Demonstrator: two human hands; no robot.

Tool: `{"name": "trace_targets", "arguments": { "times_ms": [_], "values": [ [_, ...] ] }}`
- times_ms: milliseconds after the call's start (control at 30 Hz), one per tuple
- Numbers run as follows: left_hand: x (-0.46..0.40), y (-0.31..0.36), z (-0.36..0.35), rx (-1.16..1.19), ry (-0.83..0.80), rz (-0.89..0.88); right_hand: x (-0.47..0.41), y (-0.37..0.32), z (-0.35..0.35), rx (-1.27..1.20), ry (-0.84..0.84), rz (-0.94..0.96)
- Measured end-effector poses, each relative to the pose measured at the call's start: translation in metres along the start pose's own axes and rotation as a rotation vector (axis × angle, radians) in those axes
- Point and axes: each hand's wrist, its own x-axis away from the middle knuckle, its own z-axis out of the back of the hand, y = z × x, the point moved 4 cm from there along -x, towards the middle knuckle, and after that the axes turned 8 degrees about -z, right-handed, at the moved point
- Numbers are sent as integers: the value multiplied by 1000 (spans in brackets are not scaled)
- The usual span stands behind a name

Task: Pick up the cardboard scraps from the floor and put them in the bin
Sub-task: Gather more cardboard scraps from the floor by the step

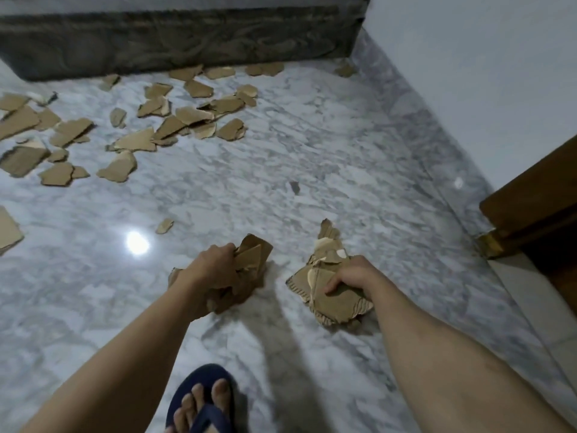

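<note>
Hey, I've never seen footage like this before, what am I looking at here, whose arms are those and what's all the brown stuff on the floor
There is one picture, taken by a wide-angle camera worn on a person's head, looking forward and down. No machine is involved: the two bare arms are the wearer's own. The left hand has a grip on a bunch of torn cardboard scraps. The right hand grips a second bundle of cardboard pieces. More loose cardboard scraps are scattered across the marble floor, mostly at the upper left, near a dark piece of furniture. One small scrap lies alone nearer the hands. At the bottom is the person's foot in a blue sandal. No bin shows in this view.
</note>
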Motion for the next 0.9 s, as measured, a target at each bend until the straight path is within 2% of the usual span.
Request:
{"name": "trace_targets", "arguments": {
  "times_ms": [133,233,367,567,733,900],
  "values": [
    [7,-2,-3,162,-11,99,-2,-1,0,43,-11,38],
    [9,-8,-7,270,-19,109,-7,-4,1,59,-24,64],
    [4,-18,-5,415,-47,92,-14,-22,13,-67,-22,107],
    [-8,-47,37,664,166,121,-19,-76,32,-185,102,192],
    [-15,-88,58,782,291,274,-38,-79,19,-145,124,89],
    [-26,-110,54,802,280,395,-51,-81,18,-82,164,73]
  ]
}}
